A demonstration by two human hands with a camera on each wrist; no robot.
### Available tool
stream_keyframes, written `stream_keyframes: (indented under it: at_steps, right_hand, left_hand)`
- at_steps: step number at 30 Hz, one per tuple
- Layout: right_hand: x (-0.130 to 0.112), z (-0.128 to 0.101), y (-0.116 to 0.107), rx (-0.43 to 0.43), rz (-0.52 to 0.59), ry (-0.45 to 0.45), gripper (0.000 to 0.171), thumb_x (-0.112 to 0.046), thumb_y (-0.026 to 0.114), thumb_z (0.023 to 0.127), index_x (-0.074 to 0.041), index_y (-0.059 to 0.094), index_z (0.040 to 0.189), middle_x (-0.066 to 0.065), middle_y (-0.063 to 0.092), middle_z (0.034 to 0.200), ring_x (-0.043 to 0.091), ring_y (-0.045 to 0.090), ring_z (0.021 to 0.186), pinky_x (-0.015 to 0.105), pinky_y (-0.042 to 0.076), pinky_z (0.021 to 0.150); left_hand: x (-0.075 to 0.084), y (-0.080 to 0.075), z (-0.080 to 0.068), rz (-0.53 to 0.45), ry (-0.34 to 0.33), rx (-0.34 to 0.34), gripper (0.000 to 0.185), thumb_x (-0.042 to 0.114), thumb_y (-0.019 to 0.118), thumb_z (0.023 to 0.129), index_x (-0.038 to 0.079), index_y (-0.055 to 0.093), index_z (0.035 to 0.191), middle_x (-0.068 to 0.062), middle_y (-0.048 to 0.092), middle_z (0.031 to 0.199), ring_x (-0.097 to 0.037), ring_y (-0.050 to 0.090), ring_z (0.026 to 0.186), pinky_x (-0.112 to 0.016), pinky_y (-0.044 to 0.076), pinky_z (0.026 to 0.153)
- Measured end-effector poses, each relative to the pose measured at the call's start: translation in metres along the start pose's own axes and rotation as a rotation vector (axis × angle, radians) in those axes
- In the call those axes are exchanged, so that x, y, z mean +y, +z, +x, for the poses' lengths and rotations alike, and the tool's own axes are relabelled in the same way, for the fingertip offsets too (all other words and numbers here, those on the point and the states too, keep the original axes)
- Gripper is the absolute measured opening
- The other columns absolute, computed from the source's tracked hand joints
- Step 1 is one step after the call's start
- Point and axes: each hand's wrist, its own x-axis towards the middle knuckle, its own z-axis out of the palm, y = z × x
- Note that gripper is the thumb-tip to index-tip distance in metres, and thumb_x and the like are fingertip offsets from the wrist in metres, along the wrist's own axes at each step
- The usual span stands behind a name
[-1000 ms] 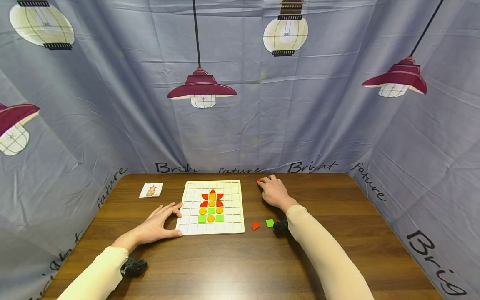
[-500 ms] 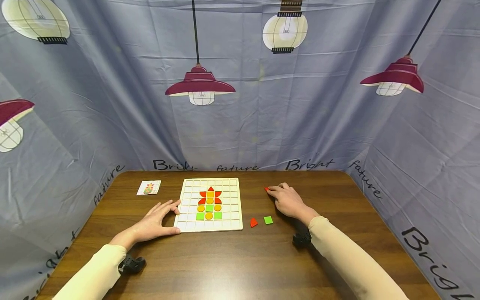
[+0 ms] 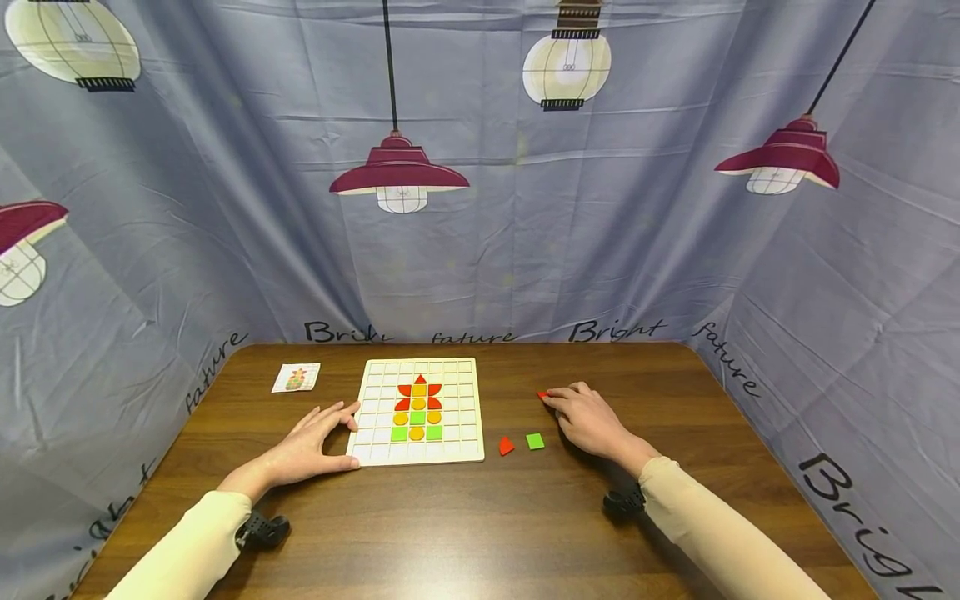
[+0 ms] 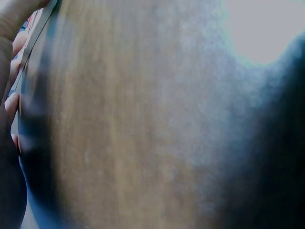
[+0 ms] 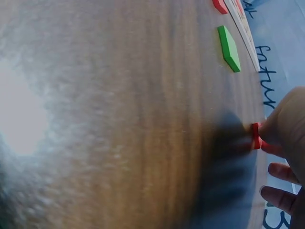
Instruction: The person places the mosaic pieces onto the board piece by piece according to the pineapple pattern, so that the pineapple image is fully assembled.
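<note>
My left hand (image 3: 303, 450) rests at the left side of the white gridded board (image 3: 457, 446), its spread thumb and fingertips touching the edge near the front corner. Red, yellow and green tiles form a figure on the board, with a red triangle (image 3: 421, 379) at its top. Right of the board, my right hand (image 3: 592, 419) pinches a small red tile (image 5: 256, 136) between thumb and finger, low over the table; the fingers hide part of it. A loose red tile (image 3: 506, 446) with one curved side and a green square tile (image 3: 535, 442) lie between board and right hand.
A small card (image 3: 296, 377) printed with a similar coloured figure lies on the wooden table (image 3: 450, 533), behind the left hand. A grey-blue curtain (image 3: 600, 250) with printed lamps hangs around the table's back and sides.
My right hand has moved to the right and slightly nearer, taking the red tile with it away from the board. The left hand stays at the board's edge.
</note>
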Motion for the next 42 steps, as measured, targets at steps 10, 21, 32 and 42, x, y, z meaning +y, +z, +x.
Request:
stream_keyframes:
  at_steps: [10,21,32,42]
  right_hand:
    - [0.000,-0.002,0.004,0.114,0.061,0.040,0.034,-0.006,0.065,0.092,-0.007,0.072,0.125,0.009,0.072,0.120,0.032,0.059,0.111,0.051,0.047,0.092]
    - [0.022,0.012,0.010,0.058,0.282,0.088,0.045,-0.022,0.078,0.091,-0.011,0.068,0.133,0.001,0.067,0.113,0.029,0.055,0.109,0.054,0.043,0.091]
    - [0.030,0.024,0.007,-0.056,0.357,0.156,0.040,-0.027,0.077,0.091,-0.023,0.072,0.130,-0.002,0.062,0.109,0.021,0.050,0.100,0.046,0.037,0.087]
    - [0.033,0.018,0.009,-0.016,0.374,0.142,0.033,-0.030,0.080,0.090,-0.023,0.075,0.122,-0.005,0.062,0.105,0.020,0.050,0.100,0.045,0.037,0.088]
  left_hand:
    - [-0.001,0.002,-0.001,0.001,-0.004,-0.001,0.048,0.052,0.082,0.083,0.023,0.055,0.110,-0.011,0.042,0.160,-0.045,0.028,0.149,-0.067,0.008,0.119]
    - [0.000,0.001,-0.001,0.003,0.001,0.002,0.048,0.051,0.082,0.083,0.022,0.056,0.111,-0.012,0.041,0.160,-0.046,0.028,0.149,-0.068,0.008,0.119]
    - [0.001,0.002,-0.001,0.000,0.000,-0.005,0.049,0.053,0.081,0.083,0.022,0.055,0.111,-0.012,0.041,0.160,-0.044,0.029,0.149,-0.067,0.008,0.119]
    - [0.002,0.000,-0.001,0.001,0.002,-0.004,0.049,0.052,0.081,0.083,0.021,0.056,0.111,-0.012,0.041,0.160,-0.045,0.029,0.149,-0.067,0.008,0.119]
